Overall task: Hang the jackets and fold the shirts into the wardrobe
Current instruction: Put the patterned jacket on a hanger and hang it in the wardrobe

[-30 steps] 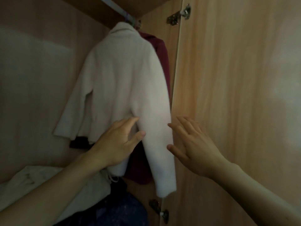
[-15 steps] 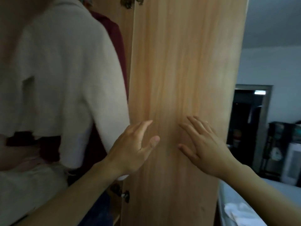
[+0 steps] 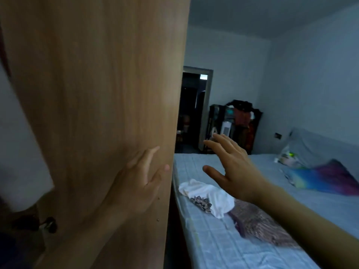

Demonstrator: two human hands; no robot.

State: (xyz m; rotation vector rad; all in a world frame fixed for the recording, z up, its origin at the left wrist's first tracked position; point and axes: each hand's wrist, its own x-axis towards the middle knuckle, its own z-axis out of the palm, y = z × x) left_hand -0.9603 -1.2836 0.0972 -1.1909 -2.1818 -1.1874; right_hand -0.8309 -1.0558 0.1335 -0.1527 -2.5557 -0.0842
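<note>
The open wooden wardrobe door (image 3: 101,94) fills the left half of the view. At the far left edge hangs the white jacket (image 3: 17,152), only partly visible. My left hand (image 3: 136,183) is in front of the door near its free edge, fingers straight, holding nothing. My right hand (image 3: 231,166) is spread open in the air above the bed (image 3: 223,249), empty. On the bed, just below that hand, lies a crumpled white garment (image 3: 207,197) with a dark patterned trim, and beside it a brownish patterned garment (image 3: 258,224).
A colourful pillow (image 3: 326,179) and a plastic bag (image 3: 285,156) lie at the head of the bed. A dark doorway (image 3: 192,109) and a dark dresser (image 3: 239,123) stand at the far wall. A hinge (image 3: 48,224) shows at the door's lower left.
The view has swung right, away from the wardrobe's inside toward the bed. Both hands have left the white jacket and moved right; my right hand is now past the door's edge, over the bed.
</note>
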